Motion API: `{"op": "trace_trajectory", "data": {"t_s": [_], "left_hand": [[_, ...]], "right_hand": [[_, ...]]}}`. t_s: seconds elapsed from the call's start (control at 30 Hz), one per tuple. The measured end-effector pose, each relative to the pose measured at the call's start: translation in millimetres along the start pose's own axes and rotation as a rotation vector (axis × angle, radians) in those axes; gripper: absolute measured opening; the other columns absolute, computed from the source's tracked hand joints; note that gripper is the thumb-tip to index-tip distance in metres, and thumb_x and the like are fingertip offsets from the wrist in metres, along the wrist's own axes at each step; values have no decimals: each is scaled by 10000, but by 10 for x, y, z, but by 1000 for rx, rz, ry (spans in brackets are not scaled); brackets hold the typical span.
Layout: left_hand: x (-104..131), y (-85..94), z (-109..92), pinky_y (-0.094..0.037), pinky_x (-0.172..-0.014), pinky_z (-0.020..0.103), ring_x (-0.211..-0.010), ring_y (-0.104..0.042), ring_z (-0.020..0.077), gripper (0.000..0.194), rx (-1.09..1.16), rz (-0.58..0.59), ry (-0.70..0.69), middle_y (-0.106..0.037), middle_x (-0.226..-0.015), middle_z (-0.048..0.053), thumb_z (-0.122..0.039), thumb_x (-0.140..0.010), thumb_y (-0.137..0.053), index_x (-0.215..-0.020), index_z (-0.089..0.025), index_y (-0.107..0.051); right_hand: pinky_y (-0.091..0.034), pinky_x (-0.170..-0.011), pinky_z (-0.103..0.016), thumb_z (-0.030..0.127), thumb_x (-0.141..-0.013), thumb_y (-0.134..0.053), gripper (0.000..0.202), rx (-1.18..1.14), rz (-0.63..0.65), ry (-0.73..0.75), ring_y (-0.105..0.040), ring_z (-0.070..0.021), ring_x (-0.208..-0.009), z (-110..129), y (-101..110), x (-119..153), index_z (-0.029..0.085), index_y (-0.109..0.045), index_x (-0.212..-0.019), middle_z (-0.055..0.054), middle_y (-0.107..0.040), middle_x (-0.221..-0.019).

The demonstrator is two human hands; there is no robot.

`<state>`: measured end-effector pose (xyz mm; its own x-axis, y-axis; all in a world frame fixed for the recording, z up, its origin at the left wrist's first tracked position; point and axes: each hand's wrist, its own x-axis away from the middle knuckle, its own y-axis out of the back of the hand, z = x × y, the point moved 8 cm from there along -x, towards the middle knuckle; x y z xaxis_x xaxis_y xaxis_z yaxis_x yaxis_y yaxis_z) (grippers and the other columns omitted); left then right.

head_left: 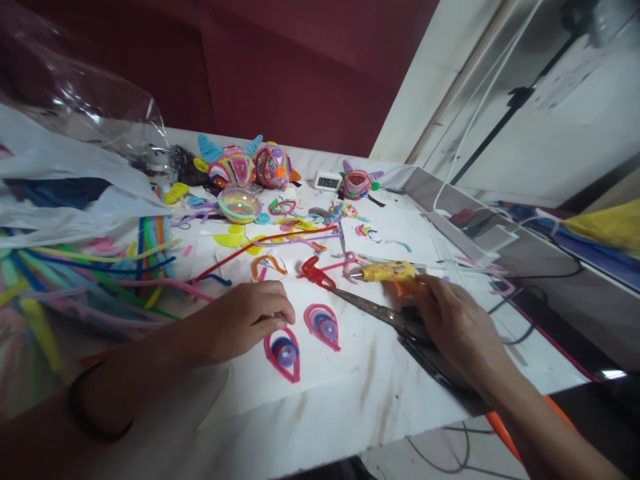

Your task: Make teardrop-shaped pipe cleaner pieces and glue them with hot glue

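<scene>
My right hand [453,320] is closed around the handle of a yellow hot glue gun [390,271], its nozzle pointing left. Scissors [373,308] lie beneath it, the dark handles partly hidden by my hand. My left hand [255,313] is curled over the white paper, thumb and fingertips close together; whatever they hold is hidden. Just below its fingertips lies a pink teardrop pipe-cleaner shape [283,355] with a blue ring and a purple bead. A matching teardrop shape [323,325] lies to its right. A twisted red pipe-cleaner piece [316,272] sits by the scissor tips.
Colourful pipe-cleaner balls with horns [233,165] stand at the back, near a small digital clock [327,181]. A clear bowl [240,204] is in front of them. Loose pipe cleaners [95,280] and a plastic bag [75,180] crowd the left. Cables [530,313] run at the right.
</scene>
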<state>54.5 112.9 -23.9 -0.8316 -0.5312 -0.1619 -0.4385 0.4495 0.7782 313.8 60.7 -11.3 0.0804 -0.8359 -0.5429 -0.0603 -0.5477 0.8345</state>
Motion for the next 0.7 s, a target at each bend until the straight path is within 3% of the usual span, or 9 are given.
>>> {"op": "trace_trajectory", "data": {"t_s": [0.13,0.27,0.37,0.6,0.7], "left_hand": [[8,-12,10,-425,-748,227,-827,-590,132,182,-18,30,-5,-632,-898,32,-138,-879,-483,-866,-177,-661],[22,-25,24,-428,-762,227,-848,-592,131,166,-10,56,-12,-629,-930,30,-157,-882,-497,-896,-181,-660],[21,-29,39,-430,-760,223,-852,-597,131,173,-7,57,-9,-629,-936,32,-154,-884,-493,-911,-176,-663],[22,-7,51,-432,-775,217,-851,-601,126,186,3,13,-16,-647,-919,36,-137,-887,-489,-923,-170,-669],[23,2,37,-437,-778,224,-846,-605,132,189,-4,10,-12,-657,-906,42,-125,-883,-488,-909,-160,-672]], "right_hand": [[-481,-771,-443,323,-935,-407,282,12,-53,32,-582,-311,-875,112,242,104,128,-576,-1048,-161,-633,-968],[-481,-721,-419,324,-939,-410,216,-14,-7,84,-582,-305,-856,225,377,289,175,-566,-953,-130,-614,-917],[-495,-698,-406,312,-944,-402,232,-12,32,92,-595,-305,-884,234,354,408,161,-547,-1046,-153,-599,-998],[-524,-718,-452,368,-982,-299,411,38,-6,258,-600,-313,-881,363,315,454,107,-613,-1026,-169,-633,-1023],[-547,-696,-423,369,-985,-279,404,47,6,359,-605,-282,-895,369,312,466,159,-610,-1081,-128,-637,-1049]]}}
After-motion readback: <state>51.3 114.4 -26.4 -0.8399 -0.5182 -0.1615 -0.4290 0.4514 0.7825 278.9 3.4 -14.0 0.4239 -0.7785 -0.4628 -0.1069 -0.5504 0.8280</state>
